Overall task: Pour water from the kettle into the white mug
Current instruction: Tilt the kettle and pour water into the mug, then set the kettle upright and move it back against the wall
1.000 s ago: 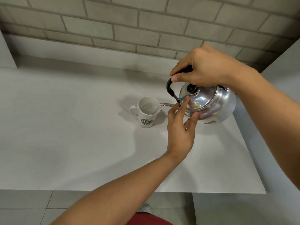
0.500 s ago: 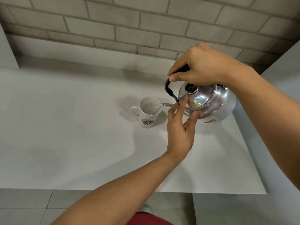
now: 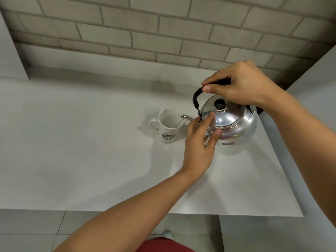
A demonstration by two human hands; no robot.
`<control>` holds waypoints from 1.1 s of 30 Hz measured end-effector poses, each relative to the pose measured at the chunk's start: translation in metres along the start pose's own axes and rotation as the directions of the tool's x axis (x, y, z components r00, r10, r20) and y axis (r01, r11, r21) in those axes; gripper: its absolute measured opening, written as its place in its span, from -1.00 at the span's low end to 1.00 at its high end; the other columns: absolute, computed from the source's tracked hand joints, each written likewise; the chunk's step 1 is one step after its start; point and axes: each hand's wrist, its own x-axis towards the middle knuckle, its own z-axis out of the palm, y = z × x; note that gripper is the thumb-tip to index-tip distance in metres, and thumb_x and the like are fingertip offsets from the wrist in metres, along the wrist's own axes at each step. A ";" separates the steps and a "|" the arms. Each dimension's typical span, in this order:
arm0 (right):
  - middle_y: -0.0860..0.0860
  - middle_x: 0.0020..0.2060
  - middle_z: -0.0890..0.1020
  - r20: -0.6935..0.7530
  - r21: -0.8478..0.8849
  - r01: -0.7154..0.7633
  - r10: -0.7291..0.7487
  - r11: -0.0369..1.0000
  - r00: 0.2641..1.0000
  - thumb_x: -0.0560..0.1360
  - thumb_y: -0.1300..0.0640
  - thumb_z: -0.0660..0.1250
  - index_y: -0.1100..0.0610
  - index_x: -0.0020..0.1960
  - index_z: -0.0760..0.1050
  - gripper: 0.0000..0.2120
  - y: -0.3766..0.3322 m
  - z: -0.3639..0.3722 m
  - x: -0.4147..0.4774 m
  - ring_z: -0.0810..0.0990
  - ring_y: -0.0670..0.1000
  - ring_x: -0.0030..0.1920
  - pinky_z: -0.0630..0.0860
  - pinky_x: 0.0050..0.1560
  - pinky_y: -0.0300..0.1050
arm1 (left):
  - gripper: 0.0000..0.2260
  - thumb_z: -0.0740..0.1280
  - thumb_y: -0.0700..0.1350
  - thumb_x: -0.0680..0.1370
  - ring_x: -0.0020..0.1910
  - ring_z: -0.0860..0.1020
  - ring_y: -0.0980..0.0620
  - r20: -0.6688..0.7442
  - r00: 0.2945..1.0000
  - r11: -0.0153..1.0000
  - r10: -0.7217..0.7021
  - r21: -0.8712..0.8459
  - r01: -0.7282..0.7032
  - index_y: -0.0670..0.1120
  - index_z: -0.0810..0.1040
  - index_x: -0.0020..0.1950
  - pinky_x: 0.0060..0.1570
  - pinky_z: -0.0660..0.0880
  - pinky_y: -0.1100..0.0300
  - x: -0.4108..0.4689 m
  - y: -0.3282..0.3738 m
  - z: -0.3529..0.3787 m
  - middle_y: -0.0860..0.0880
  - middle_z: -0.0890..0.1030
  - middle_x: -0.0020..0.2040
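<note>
A shiny steel kettle (image 3: pixel 234 124) with a black lid knob hangs just above the white counter (image 3: pixel 81 160), right of centre. My right hand (image 3: pixel 240 86) grips its black arched handle from above. Its thin spout reaches left over the rim of the white mug (image 3: pixel 169 127), which stands upright with a green round logo facing me and its handle to the left. My left hand (image 3: pixel 200 140) rests fingertips against the kettle's lid edge and left side, fingers spread, holding nothing. I cannot tell whether water is flowing.
A grey brick wall (image 3: pixel 145 33) rises behind the counter. A raised white surface (image 3: pixel 318 73) borders the counter on the right. The counter's front edge runs along the bottom, with tiled floor (image 3: pixel 36 230) below.
The kettle has tipped back toward level, its lid knob now more upright. Both hands stayed in place on it. The mug has not moved.
</note>
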 end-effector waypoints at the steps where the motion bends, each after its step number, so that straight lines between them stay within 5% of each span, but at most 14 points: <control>1: -0.22 0.03 0.72 -0.021 0.015 -0.018 0.019 1.000 1.000 0.54 -0.11 0.45 -0.08 0.15 0.73 -0.77 0.003 0.002 -0.004 0.60 -0.30 0.10 0.37 0.07 -0.57 | -0.56 0.41 -0.07 0.65 0.36 0.33 0.50 0.015 1.000 1.000 0.000 0.011 0.000 0.14 0.44 0.52 0.30 0.60 0.02 0.000 -0.001 -0.001 0.01 0.38 0.43; 6: -0.23 0.03 0.72 -0.123 0.134 -0.093 0.110 0.987 0.986 0.54 -0.12 0.47 -0.07 0.16 0.73 -0.75 0.016 0.013 -0.025 0.63 -0.36 0.06 0.40 0.10 -0.54 | -0.57 0.39 0.00 0.65 0.44 0.38 0.27 0.097 0.995 0.996 0.018 0.084 -0.026 0.21 0.42 0.51 0.35 0.55 -0.07 0.002 -0.007 -0.011 0.07 0.34 0.44; 9: -0.22 0.05 0.73 -0.178 0.242 -0.116 0.161 0.963 0.971 0.54 -0.11 0.47 -0.07 0.16 0.73 -0.76 0.021 0.021 -0.038 0.65 -0.29 0.12 0.52 0.21 -0.31 | -0.58 0.37 0.04 0.66 0.50 0.38 0.05 0.145 0.989 0.985 0.035 0.163 -0.058 0.21 0.42 0.52 0.40 0.50 -0.09 0.002 -0.008 -0.018 0.04 0.32 0.48; 14: -0.28 -0.04 0.74 -0.259 0.387 -0.182 0.296 0.904 0.919 0.49 -0.12 0.51 -0.10 0.12 0.72 -0.77 0.033 0.030 -0.058 0.69 -0.24 0.06 0.59 0.15 -0.20 | -0.52 0.37 0.05 0.65 0.51 0.36 0.07 0.280 0.958 0.944 0.053 0.300 -0.140 0.12 0.38 0.56 0.50 0.36 0.11 0.006 0.002 -0.032 -0.01 0.36 0.51; 17: -0.31 -0.09 0.73 -0.286 0.436 -0.216 0.362 0.874 0.887 0.47 -0.13 0.54 -0.15 0.05 0.71 -0.83 0.038 0.032 -0.070 0.71 -0.20 -0.02 0.61 0.05 -0.23 | -0.57 0.37 0.06 0.65 0.36 0.50 0.06 0.357 0.931 0.908 0.081 0.359 -0.217 0.05 0.46 0.51 0.38 0.47 0.11 0.016 0.014 -0.047 0.00 0.51 0.41; 21: -0.22 -0.12 0.75 -0.320 0.490 -0.249 0.438 0.836 0.840 0.48 -0.08 0.55 -0.05 0.03 0.74 -0.83 0.036 0.035 -0.083 0.72 -0.16 -0.05 0.62 0.01 -0.23 | -0.74 0.35 -0.05 0.66 0.06 0.59 0.13 0.275 0.942 0.907 0.194 0.315 -0.279 -0.01 0.55 0.35 0.07 0.63 0.08 0.045 0.041 -0.055 0.02 0.58 0.22; 24: -0.19 -0.12 0.76 -0.338 0.522 -0.250 0.466 0.815 0.818 0.49 -0.02 0.55 0.01 0.03 0.75 -0.84 0.029 0.034 -0.090 0.72 -0.16 -0.06 0.58 -0.03 -0.30 | -0.57 0.26 0.01 0.70 0.33 0.49 0.07 0.394 0.904 0.874 0.167 0.365 -0.321 0.03 0.34 0.58 0.24 0.52 0.12 0.081 0.064 -0.050 -0.01 0.47 0.46; 26: -0.19 -0.12 0.76 -0.342 0.538 -0.253 0.482 0.804 0.806 0.49 0.00 0.55 0.00 0.03 0.74 -0.85 0.024 0.033 -0.092 0.72 -0.17 -0.07 0.56 -0.05 -0.34 | -0.53 0.21 0.04 0.73 0.46 0.44 -0.02 0.574 0.815 0.845 0.080 0.395 -0.361 0.05 0.25 0.64 0.38 0.45 0.03 0.103 0.077 -0.045 -0.04 0.44 0.52; 29: -0.21 -0.12 0.75 -0.356 0.548 -0.262 0.505 0.795 0.786 0.49 -0.05 0.54 -0.09 0.01 0.74 -0.88 0.022 0.033 -0.092 0.72 -0.16 -0.06 0.54 -0.07 -0.37 | -0.70 0.22 -0.03 0.73 0.25 0.60 -0.01 0.709 0.702 0.843 0.066 0.337 -0.419 0.05 0.50 0.46 0.21 0.52 0.10 0.123 0.084 -0.039 0.01 0.67 0.28; 33: -0.18 -0.06 0.76 -0.331 0.597 -0.274 0.543 0.754 0.772 0.49 -0.05 0.54 -0.10 0.08 0.72 -0.83 0.035 0.027 -0.087 0.72 -0.15 0.01 0.59 0.05 -0.26 | -0.79 0.26 -0.07 0.72 -0.03 0.65 0.00 0.684 0.723 0.819 0.096 0.358 -0.448 0.00 0.60 0.31 -0.02 0.50 0.17 0.144 0.080 -0.027 -0.02 0.73 -0.04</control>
